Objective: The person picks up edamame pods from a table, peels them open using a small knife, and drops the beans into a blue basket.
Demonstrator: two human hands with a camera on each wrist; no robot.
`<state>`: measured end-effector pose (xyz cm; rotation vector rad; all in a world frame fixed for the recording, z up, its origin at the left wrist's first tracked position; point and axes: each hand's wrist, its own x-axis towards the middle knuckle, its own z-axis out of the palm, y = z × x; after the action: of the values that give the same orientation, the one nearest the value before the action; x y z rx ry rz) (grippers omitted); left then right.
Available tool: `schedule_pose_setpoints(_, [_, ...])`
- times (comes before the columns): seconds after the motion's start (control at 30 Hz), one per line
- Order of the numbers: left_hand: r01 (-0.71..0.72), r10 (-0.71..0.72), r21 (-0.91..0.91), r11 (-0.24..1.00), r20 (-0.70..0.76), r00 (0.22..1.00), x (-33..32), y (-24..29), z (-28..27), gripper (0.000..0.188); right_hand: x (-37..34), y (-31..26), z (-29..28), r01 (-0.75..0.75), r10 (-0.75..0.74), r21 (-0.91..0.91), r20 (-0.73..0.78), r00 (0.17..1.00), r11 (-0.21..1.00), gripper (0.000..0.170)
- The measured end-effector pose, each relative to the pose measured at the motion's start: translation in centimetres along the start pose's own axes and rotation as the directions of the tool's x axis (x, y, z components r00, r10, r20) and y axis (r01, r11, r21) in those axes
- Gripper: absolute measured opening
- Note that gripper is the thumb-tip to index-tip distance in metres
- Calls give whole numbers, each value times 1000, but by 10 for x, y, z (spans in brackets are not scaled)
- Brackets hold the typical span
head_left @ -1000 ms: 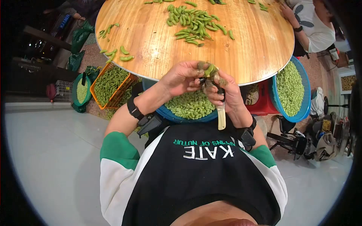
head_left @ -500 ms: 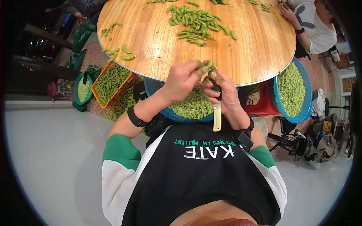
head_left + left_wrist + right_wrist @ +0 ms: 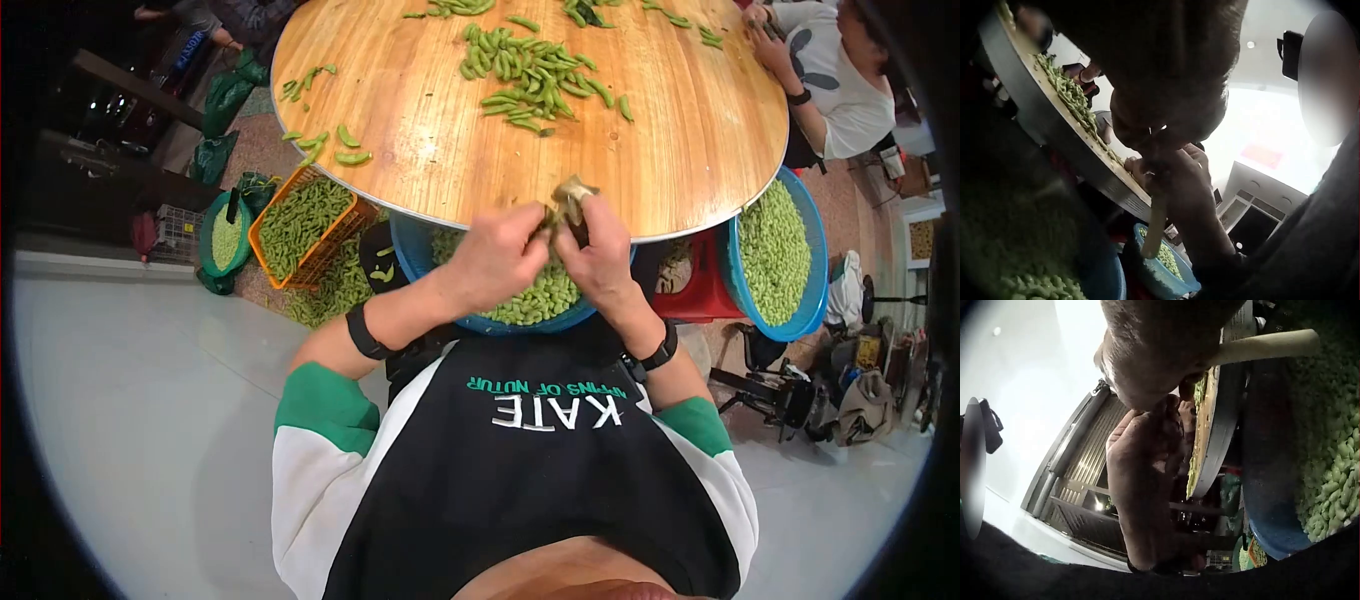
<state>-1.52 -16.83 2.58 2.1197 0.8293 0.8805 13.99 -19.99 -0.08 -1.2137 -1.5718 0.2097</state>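
Note:
Over the near edge of the round wooden table (image 3: 400,130), both hands meet close together. The left hand (image 3: 490,258) has curled fingers, their tips against the right hand's fingers; cannot tell what they pinch. My right hand (image 3: 603,255) grips a tool whose pale handle (image 3: 1269,347) sticks out of the fist in the right wrist view. That handle is hidden behind the hand in the head view. A brownish-pale piece (image 3: 575,188) shows at the right fingertips. Below the hands stands a blue basket (image 3: 408,258) of shelled green beans (image 3: 545,298).
Green bean pods (image 3: 530,75) lie heaped on the table, with smaller groups near its left edge. An orange crate (image 3: 326,243) of pods stands left. Another blue basket (image 3: 818,265) of shelled beans stands right. Another person (image 3: 840,80) sits at the table's far right.
The left hand has moved down and right against the right hand. The right hand has turned so the pale handle no longer shows in the head view, nor does the green pod pinched earlier.

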Motion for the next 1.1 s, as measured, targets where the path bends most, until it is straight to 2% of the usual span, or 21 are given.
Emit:
schedule_pose_setpoints(0.07, [-35, 35, 25, 999, -11, 999, -5, 3, -3, 8, -7, 9, 1, -79, 75, 52, 69, 995, 996, 24])
schedule_pose_setpoints(0.13, [35, -42, 50, 998, 142, 989, -11, 10, -12, 9, -4, 7, -1, -100, 94, 60, 84, 992, 993, 20])
schedule_pose_setpoints(0.2, [7, -20, 77, 997, 174, 985, -20, 9, -23, 8, -5, 7, -4, -136, 124, 41, 224, 967, 990, 17])
schedule_pose_setpoints(0.23, [-43, 15, 169, 985, 162, 987, -25, 7, -35, 7, -6, 6, -6, -134, 121, 44, 223, 967, 990, 17])
schedule_pose_setpoints(0.27, [-92, 53, 260, 961, 154, 987, -30, 5, -48, 6, -8, 4, -10, -95, 51, 119, 329, 943, 988, 18])
schedule_pose_setpoints(0.37, [-30, -124, 676, 736, 179, 976, -40, -4, -100, 9, -12, 2, -14, 21, -111, 185, 490, 864, 982, 20])
schedule_pose_setpoints(0.4, [-9, -162, 769, 639, 146, 976, -37, -8, -110, 12, -12, 3, -14, 108, -191, 179, 555, 810, 978, 22])
schedule_pose_setpoints(0.43, [-9, -160, 773, 634, 143, 977, -30, -11, -114, 12, -14, 3, -13, 144, -206, 154, 557, 805, 978, 25])
schedule_pose_setpoints(0.5, [-136, 124, 862, 488, 86, 989, -7, -17, -123, 12, -12, 1, -13, 169, -219, 141, 558, 800, 976, 25])
schedule_pose_setpoints(0.57, [-181, 183, 648, 740, 66, 981, 24, -45, -113, 12, -12, 0, -11, 188, -223, 121, 562, 797, 975, 25])
schedule_pose_setpoints(0.63, [-168, 165, 557, 813, 55, 985, 60, -68, -93, 15, -12, 1, -8, 131, -174, 120, 518, 837, 984, 22])
schedule_pose_setpoints(0.67, [-165, 173, 561, 811, 40, 984, 79, -85, -81, 16, -12, 0, -9, 134, -174, 114, 521, 835, 984, 22])
schedule_pose_setpoints(0.77, [-122, 158, 598, 792, -9, 987, 113, -122, -53, 16, -7, -6, -21, -133, 38, 142, 529, 848, 981, 22])
schedule_pose_setpoints(0.83, [-80, 130, 630, 773, -34, 991, 123, -127, -50, 15, -11, 6, -20, -170, 40, 236, 473, 880, 957, 26])
schedule_pose_setpoints(0.87, [-36, 70, 569, 822, -37, 997, 126, -130, -51, 16, -12, 10, -19, -200, 49, 334, 410, 911, 921, 29])
schedule_pose_setpoints(0.9, [10, 8, 506, 862, -34, 999, 127, -125, -53, 17, -9, 5, -23, -382, 185, 366, 471, 863, 849, 35])
schedule_pose_setpoints(0.93, [8, 8, 508, 861, -29, 1000, 126, -121, -55, 17, -4, 0, -26, -384, 188, 368, 468, 863, 847, 35])
schedule_pose_setpoints(1.0, [120, -115, 327, 937, -35, 993, 120, -107, -60, 18, 6, -4, -27, -701, 477, 492, 514, 713, 517, 34])
schedule_pose_setpoints(1.03, [118, -116, 328, 937, -25, 993, 115, -98, -59, 18, 8, 0, -23, -684, 471, 588, 500, 727, 432, 36])
schedule_pose_setpoints(1.07, [272, -271, -30, 962, 41, 962, 108, -90, -57, 17, 12, 3, -21, -688, 480, 589, 498, 722, 425, 36])
schedule_pose_setpoints(1.1, [419, -390, -369, 829, 155, 908, 99, -81, -55, 17, 16, 5, -17, -689, 495, 642, 501, 710, 338, 36])
